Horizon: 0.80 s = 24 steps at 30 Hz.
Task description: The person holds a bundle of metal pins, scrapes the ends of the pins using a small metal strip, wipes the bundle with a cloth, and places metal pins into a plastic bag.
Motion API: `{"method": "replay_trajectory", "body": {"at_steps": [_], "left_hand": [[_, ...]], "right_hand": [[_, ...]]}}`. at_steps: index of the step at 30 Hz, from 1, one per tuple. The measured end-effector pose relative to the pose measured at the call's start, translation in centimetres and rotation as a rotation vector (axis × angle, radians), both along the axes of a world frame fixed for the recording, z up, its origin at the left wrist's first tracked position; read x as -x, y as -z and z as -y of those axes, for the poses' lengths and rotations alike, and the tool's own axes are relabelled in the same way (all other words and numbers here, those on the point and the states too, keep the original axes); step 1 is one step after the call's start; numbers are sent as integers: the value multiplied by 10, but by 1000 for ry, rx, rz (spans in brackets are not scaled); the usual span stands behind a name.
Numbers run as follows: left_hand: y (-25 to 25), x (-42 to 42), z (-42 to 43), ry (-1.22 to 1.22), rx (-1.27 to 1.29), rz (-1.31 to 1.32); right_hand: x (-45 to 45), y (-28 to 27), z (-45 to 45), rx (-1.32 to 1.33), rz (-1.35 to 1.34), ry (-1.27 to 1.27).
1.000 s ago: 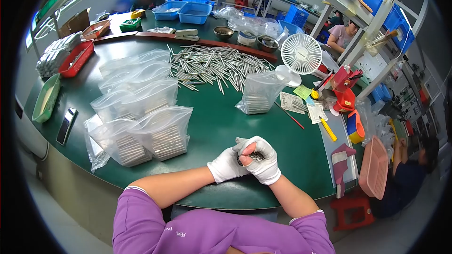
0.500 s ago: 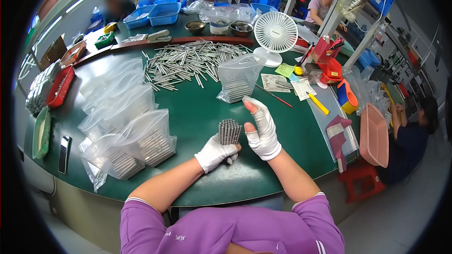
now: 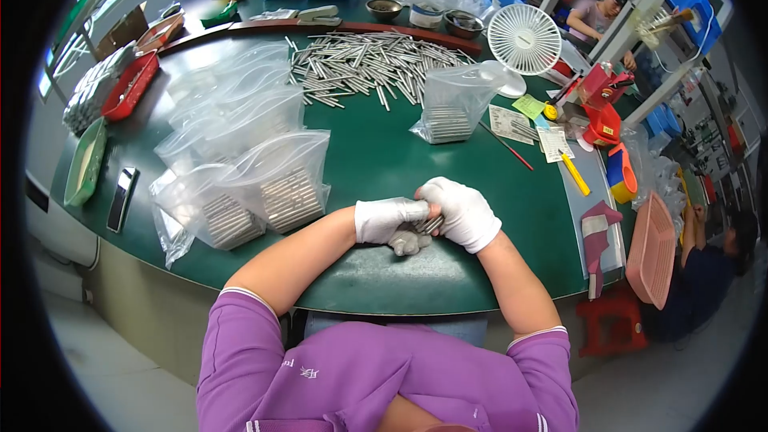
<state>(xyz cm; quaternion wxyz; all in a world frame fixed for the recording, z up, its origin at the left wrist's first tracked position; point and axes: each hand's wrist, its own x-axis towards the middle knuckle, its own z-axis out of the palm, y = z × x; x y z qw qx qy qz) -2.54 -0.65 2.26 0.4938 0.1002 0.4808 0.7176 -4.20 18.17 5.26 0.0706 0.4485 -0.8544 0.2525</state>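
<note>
Near the front edge of the green table, both gloved hands close round a bundle of short metal rods (image 3: 432, 226). My left hand (image 3: 390, 222) wraps it from the left, its glove fingers grey with dirt. From the right, my right hand (image 3: 462, 213) covers the other end, so only a few rods show between the hands. Beyond them a clear zip bag (image 3: 446, 122) of rods stands upright. Left of my hands lie several filled zip bags (image 3: 293, 192), and a large loose pile of rods (image 3: 368, 68) spreads at the back.
A white fan (image 3: 524, 38) stands at the back right, near paper slips (image 3: 512, 125), a yellow cutter (image 3: 574, 174) and a red pen (image 3: 512, 149). A phone (image 3: 122, 198) and a green tray (image 3: 86, 162) lie at the left. A pink basket (image 3: 650, 252) is on the right. Other people sit farther off.
My right hand, open and apart before, has come down onto the rod bundle. The bundle has tipped from upright to lying between both hands. The camera view has shifted.
</note>
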Motion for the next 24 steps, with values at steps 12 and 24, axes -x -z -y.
{"method": "replay_trajectory", "body": {"at_steps": [12, 24], "left_hand": [[18, -3, -17, -832, 96, -1235], [3, -17, -14, -605, 292, -1350]], "right_hand": [[-22, 24, 17, 626, 881, 32], [-9, 22, 13, 304, 428, -114]]}}
